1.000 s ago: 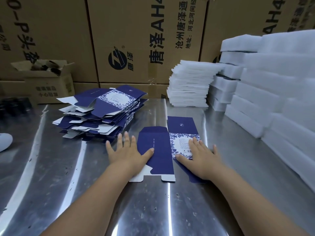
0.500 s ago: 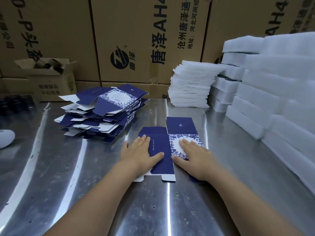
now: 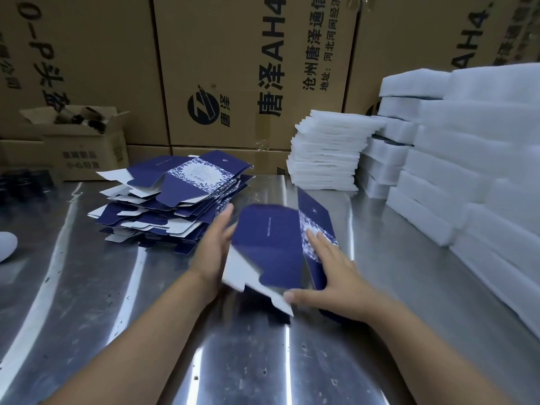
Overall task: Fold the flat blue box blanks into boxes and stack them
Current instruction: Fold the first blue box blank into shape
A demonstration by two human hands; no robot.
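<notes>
Left hand (image 3: 214, 247) and right hand (image 3: 333, 276) flank the half-raised blank (image 3: 268, 244) (fingers straight)

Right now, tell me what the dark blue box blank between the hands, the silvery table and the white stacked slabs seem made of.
Dark blue box blank: thin paperboard, seemingly; matte blue printed face, bare white back, bent along creases. Silvery table: probably stainless steel; glossy, streaked reflections, small scuffs. White stacked slabs: likely soft foam; matte, fuzzy rounded edges.
</notes>
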